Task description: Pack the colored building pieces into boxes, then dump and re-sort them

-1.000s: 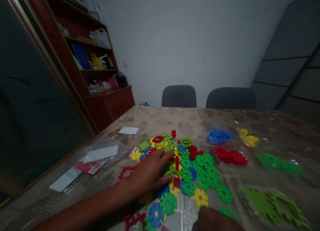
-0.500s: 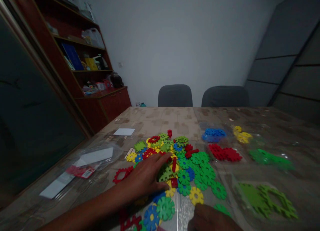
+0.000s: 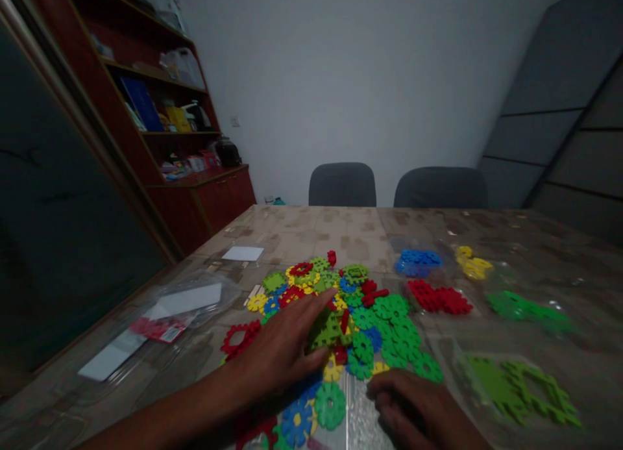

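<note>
A mixed pile of plastic interlocking toy pieces point(image 3: 360, 317), gear-shaped and square, in red, yellow, blue and green, lies in the middle of the table. My left hand point(image 3: 287, 336) reaches over its left side, fingers stretched and thumb apart. An olive-green square piece point(image 3: 331, 331) sits between thumb and fingers, beside a red stick-like piece point(image 3: 344, 321); I see no firm grip on it. At the near edge, my right hand point(image 3: 413, 401) is low with fingers curled in, next to a yellow gear piece point(image 3: 379, 369). Whatever those fingers hold is hidden.
Sorted groups lie to the right: blue pieces point(image 3: 418, 260), yellow pieces point(image 3: 473, 265), red pieces point(image 3: 438, 297), green pieces point(image 3: 525, 308), and olive-green pieces in a clear tray point(image 3: 491, 408). Clear packaging with white cards point(image 3: 187, 300) is at left. Two chairs point(image 3: 342, 185) stand behind the table.
My right hand has moved up and forward to the yellow gear piece, partly covering it. The olive-green piece by my left hand has shifted slightly; the left hand stays over the pile.
</note>
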Demonstrator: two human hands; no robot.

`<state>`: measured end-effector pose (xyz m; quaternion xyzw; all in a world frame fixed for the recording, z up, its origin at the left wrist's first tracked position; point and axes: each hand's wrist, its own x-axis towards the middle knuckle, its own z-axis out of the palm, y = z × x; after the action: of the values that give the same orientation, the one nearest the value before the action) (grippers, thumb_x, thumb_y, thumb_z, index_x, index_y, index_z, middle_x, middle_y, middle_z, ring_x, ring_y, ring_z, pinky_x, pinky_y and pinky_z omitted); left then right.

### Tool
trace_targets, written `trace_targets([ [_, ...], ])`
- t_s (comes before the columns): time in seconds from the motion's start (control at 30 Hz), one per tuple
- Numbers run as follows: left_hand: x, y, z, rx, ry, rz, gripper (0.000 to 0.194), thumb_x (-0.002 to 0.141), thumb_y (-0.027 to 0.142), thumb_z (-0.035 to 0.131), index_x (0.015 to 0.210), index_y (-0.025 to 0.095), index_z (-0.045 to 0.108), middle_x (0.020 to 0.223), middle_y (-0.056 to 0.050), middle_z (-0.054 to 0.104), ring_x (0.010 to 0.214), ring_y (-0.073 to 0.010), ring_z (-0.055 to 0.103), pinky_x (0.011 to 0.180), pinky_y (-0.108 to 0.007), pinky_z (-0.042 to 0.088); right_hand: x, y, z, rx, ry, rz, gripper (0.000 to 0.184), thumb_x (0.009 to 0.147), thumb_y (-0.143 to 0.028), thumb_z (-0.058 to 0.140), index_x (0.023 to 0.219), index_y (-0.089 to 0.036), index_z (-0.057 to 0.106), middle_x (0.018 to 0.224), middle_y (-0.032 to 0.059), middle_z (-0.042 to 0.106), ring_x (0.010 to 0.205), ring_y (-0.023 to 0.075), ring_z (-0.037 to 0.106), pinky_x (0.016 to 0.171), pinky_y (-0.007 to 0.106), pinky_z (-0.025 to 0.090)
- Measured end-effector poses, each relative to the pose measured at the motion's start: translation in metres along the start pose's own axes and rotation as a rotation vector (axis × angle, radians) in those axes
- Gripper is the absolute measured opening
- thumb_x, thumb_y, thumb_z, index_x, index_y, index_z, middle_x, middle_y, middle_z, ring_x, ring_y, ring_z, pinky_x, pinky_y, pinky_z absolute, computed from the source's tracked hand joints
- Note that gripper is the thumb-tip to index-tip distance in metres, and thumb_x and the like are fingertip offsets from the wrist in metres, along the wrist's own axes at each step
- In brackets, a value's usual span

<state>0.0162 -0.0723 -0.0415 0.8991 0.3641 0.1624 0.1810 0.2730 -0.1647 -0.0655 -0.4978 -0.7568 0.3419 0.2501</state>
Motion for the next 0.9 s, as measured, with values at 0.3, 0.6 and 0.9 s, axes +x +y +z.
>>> trace_targets([
  [0.3, -0.012, 0.007, -0.007, -0.01, 0.039, 0.102, 0.086, 0.091, 0.017, 0.062, 0.157, 0.038, 0.01, 0.156, -0.009, 0.04, 0.137, -0.0334, 0.044, 0.112, -0.055, 0.04, 0.004, 0.0, 0.009, 0.426, 0.073, 0.147, 0.031, 0.091, -0.043, 0.058, 0.115, -0.024, 0.063, 0.096, 0.0059, 0.067, 0.08, 0.019, 0.061, 0.071, 0.032, 0.048],
  [0.6, -0.014, 0.036, 0.012, -0.237, -0.023, 0.317, 0.099, 0.084, 0.01, 0.068, 0.157, 0.036, 0.006, 0.151, -0.01, 0.044, 0.134, -0.0304, 0.049, 0.108, -0.043, 0.049, 0.017, 0.0, 0.032, 0.884, 0.151, 0.219, 0.049, 0.079, -0.06, 0.071, 0.107, -0.023, 0.056, 0.078, -0.0027, 0.056, 0.066, 0.0132, 0.056, 0.059, 0.026, 0.041],
  [0.9, -0.016, 0.035, -0.001, -0.129, 0.029, 0.383, 0.094, 0.09, 0.034, 0.072, 0.158, 0.031, 0.006, 0.158, -0.013, 0.035, 0.14, -0.0328, 0.042, 0.114, -0.045, 0.043, 0.005, -0.02, -0.016, 0.455, 0.195, 0.188, 0.026, 0.086, -0.044, 0.063, 0.104, -0.025, 0.06, 0.081, 0.0001, 0.061, 0.072, 0.0167, 0.061, 0.061, 0.027, 0.048],
])
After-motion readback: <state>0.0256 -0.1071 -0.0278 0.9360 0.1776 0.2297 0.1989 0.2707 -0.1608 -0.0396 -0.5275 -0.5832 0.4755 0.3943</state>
